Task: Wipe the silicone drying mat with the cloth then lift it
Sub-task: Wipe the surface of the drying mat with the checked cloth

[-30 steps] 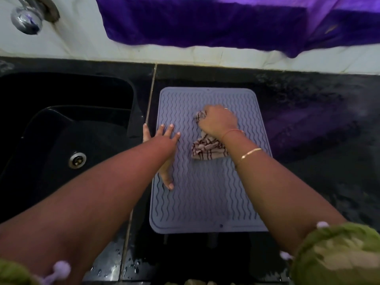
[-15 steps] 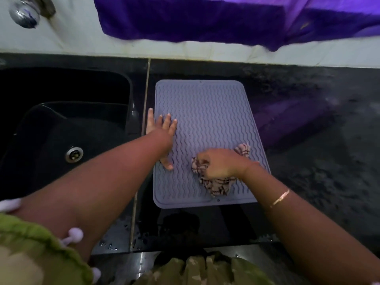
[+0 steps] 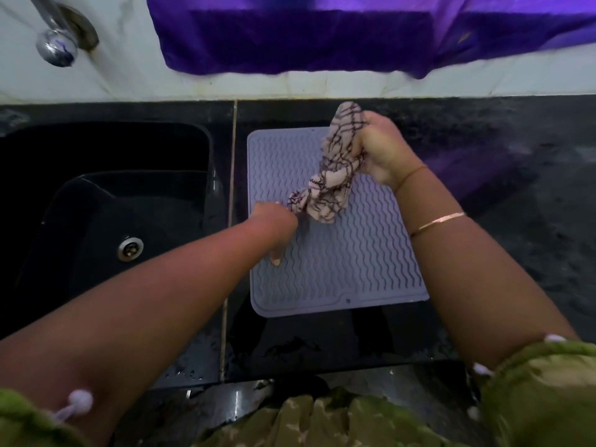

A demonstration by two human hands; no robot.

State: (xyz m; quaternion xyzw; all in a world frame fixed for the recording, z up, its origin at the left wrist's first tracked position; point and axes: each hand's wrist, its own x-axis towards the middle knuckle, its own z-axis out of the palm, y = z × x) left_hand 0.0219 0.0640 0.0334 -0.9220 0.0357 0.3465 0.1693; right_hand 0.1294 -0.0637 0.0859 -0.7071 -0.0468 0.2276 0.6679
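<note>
One mat (image 3: pixel 338 269) on wet black counter (image 3: pixel 516 259); right hand (image 3: pixel 383 150) fingers (image 3: pixel 371 127) clamp cloth (image 3: pixel 335 175); left hand (image 3: pixel 274 221) unclear.

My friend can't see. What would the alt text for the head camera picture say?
A right hand grips a checked cloth held up over a grey drying mat on a black counter. The left hand is at the cloth's lower end, near a dark sink.
</note>
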